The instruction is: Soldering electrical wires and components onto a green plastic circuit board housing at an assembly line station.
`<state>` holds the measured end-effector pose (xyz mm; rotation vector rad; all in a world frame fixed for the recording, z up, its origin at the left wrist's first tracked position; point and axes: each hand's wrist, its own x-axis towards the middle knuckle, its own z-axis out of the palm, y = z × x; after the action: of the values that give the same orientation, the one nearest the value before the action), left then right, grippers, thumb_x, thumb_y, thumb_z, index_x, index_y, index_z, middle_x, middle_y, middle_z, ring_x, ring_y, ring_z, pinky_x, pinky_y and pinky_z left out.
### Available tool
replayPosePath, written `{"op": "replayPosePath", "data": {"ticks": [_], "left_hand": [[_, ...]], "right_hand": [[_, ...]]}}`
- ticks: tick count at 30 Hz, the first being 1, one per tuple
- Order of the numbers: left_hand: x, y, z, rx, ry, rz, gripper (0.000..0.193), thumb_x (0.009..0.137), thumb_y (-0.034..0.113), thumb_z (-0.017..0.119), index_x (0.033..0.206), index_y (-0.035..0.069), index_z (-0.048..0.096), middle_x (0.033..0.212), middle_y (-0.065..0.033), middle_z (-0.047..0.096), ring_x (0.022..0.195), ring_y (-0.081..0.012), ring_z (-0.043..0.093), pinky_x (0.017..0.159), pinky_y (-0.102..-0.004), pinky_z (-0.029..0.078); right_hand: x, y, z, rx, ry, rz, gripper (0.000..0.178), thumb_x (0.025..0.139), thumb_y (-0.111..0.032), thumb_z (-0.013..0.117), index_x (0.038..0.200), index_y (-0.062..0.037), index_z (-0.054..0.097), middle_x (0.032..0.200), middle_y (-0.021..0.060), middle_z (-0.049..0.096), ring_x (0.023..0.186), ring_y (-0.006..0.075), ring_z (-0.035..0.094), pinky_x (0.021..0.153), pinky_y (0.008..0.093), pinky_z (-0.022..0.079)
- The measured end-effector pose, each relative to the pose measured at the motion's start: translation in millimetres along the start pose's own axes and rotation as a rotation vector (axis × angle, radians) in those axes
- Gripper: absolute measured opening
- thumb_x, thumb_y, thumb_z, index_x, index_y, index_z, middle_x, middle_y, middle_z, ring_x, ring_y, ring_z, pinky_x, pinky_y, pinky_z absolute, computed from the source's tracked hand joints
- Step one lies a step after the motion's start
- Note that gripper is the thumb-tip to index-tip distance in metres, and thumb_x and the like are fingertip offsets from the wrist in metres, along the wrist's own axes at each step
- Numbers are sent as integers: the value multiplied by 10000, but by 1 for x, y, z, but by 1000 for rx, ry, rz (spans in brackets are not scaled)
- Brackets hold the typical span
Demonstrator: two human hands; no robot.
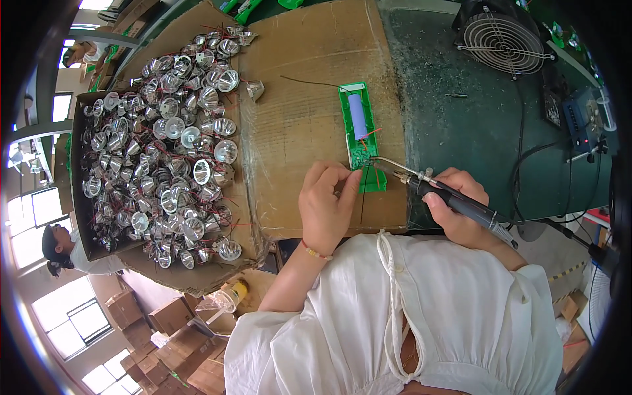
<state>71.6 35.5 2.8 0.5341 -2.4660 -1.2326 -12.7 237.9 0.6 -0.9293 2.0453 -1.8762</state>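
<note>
A green plastic housing (377,181) lies lengthwise on the cardboard in front of me. Inside it sit a purple battery cell (357,117) and a small green circuit board (360,159), with red and black wires around them. My left hand (327,197) is at the housing's left edge, thumb and forefinger pinched by the board; whatever they hold is too small to make out. In my right hand (459,204) is a black soldering iron (454,199) with a thin metal solder-feed tube. Its tip points left and reaches the board area; whether it touches is unclear.
A large open carton (85,191) on the left is heaped with shiny reflector cups (174,128) with red wires. At the far right stand a fan with a round grille (504,43) and a blue box-shaped unit (582,125) with cables. Another person (82,250) is at the far left.
</note>
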Motion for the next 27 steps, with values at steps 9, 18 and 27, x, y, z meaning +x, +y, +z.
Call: {"op": "replayPosePath", "data": {"ticks": [9, 18, 27], "left_hand": [[2, 0, 2, 12, -6, -27, 137, 788, 82, 675, 726, -5, 590, 771, -97, 574, 613, -217, 572, 549, -304, 456], [5, -1, 2, -19, -10, -39, 137, 787, 85, 677, 722, -8, 600, 761, -98, 574, 591, -209, 571, 544, -294, 459], [7, -4, 1, -153, -68, -193, 144, 789, 88, 679, 723, -25, 619, 760, -91, 574, 578, -159, 551, 536, -268, 437]], "right_hand": [[-5, 2, 2, 34, 47, 123, 161, 800, -81, 663, 872, 1, 545, 781, 91, 613, 635, 112, 563, 562, 248, 451], [-4, 4, 0, 18, 30, 73, 157, 823, -76, 632, 905, 21, 540, 785, 106, 599, 658, 127, 574, 584, 254, 467], [0, 13, 13, 121, 107, 138, 130, 815, -68, 651, 874, 10, 566, 736, 58, 619, 611, 69, 544, 543, 214, 436]]}}
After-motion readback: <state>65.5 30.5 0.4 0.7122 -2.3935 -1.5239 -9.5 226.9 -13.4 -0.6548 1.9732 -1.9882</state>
